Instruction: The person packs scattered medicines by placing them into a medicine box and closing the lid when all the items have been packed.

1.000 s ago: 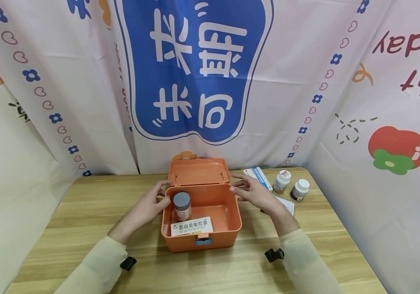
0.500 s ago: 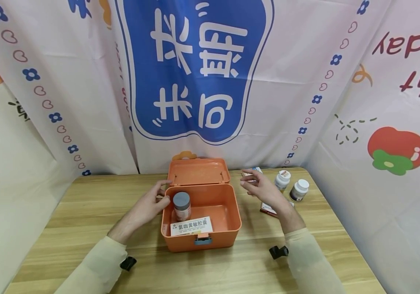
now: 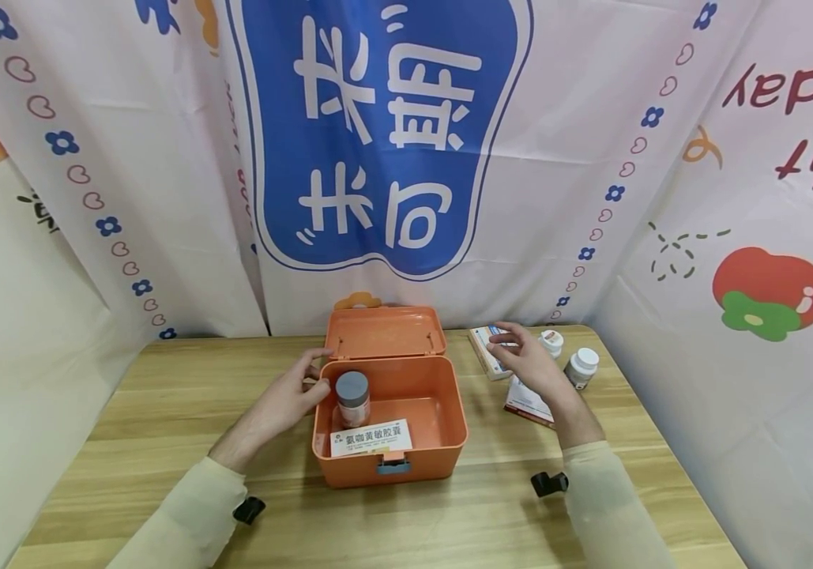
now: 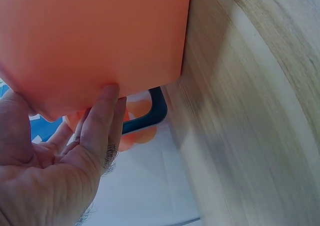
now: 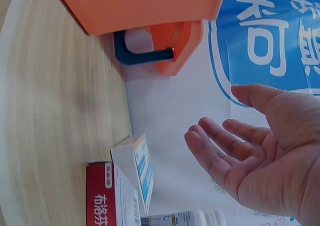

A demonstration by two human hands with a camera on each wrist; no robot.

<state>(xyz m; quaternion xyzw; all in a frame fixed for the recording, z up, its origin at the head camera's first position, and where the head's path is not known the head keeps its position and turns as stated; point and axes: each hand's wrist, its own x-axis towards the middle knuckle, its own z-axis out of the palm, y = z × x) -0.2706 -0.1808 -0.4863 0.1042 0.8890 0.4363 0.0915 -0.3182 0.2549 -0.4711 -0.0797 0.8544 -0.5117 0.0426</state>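
Observation:
An orange plastic storage box (image 3: 423,466) stands on the table with its lid (image 3: 385,332) tipped back. My left hand (image 3: 292,399) holds its back left corner, thumb at the rim and fingers against the outer wall (image 4: 85,40). Inside are a jar with a grey cap (image 3: 352,391) and a white medicine carton (image 3: 370,439). With its fingers loosely bent and nothing in them, my right hand (image 3: 530,367) hovers over the medicines on the right. Nearest it are a white-and-blue carton (image 3: 484,352) and a red-and-white carton (image 3: 525,401). It partly covers a white-capped pill bottle (image 3: 551,341).
A second pill bottle (image 3: 582,367) stands at the far right. The box's dark carrying handle (image 5: 145,57) sticks out behind it. Printed cloth (image 3: 392,158) hangs along the table's back edge, with more cloth at both sides.
My right hand has left the box's back right corner and moved right, over the cartons and bottles. My left hand and the box have stayed in place.

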